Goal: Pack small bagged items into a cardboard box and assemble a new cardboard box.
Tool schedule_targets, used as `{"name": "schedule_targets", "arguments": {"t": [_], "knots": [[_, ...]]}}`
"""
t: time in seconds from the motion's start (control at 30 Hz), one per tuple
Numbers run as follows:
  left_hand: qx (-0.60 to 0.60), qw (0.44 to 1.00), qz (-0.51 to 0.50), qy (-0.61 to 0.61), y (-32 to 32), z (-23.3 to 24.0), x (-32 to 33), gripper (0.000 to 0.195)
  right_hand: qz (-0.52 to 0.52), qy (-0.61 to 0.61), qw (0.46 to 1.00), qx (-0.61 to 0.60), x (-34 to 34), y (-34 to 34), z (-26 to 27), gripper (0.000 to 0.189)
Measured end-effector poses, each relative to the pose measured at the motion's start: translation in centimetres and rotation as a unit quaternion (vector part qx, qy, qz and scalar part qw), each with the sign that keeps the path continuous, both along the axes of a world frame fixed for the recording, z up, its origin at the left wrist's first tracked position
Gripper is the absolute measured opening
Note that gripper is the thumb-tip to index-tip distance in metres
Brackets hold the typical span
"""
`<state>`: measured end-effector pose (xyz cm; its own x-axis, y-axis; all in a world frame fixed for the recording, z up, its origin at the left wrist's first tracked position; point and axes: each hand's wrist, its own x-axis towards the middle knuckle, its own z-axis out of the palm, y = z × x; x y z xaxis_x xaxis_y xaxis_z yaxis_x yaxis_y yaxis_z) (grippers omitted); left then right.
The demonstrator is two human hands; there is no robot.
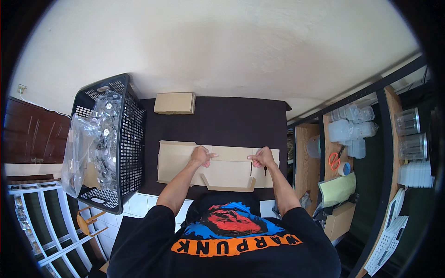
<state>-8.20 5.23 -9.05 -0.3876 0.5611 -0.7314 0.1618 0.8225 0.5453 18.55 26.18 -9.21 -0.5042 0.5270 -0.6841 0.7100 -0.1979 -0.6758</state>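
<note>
A partly folded cardboard box blank (227, 170) lies on the dark-covered table before me, its near flap (229, 187) standing up with angled ends. My left hand (202, 156) is at the left of the blank's middle panel, fingers curled and thumb pointing right along the far cardboard strip (229, 154). Opposite it, my right hand (262, 157) takes the same pose, its thumb pointing left. Both hands seem to pinch the strip; the curled fingers partly hide the contact. Narrow dark openings show in the cardboard below my right hand.
A black plastic crate (131, 146) with clear-bagged items (106, 135) stands at left. Flat cardboard boxes (175, 103) sit at the table's back by the wall. To the right, shelves (307, 163) hold plastic containers (342, 130), orange-handled scissors (334, 161) and tape (344, 169).
</note>
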Motion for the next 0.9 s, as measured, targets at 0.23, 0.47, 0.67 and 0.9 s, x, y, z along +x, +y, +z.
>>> {"name": "schedule_targets", "arguments": {"t": [0.23,0.47,0.67,0.9], "knots": [[0.004,0.993,-0.116,-0.016,0.1,-0.1,-0.5,0.043,0.053,-0.017,0.998,-0.01,0.5,0.9,0.3,0.04],[-0.063,0.992,-0.052,-0.092,0.1,-1.4,-1.6,0.047,0.022,-0.083,0.992,0.097,0.5,-1.4,1.7,0.044],[-0.017,0.953,-0.158,0.259,-0.6,2.1,2.5,0.072,0.048,-0.193,0.927,0.319,2.3,-4.9,1.5,0.065],[0.032,0.933,-0.086,0.349,-2.7,3.5,4.0,0.068,0.106,-0.162,0.926,0.323,1.5,-4.6,2.1,0.064]]}}
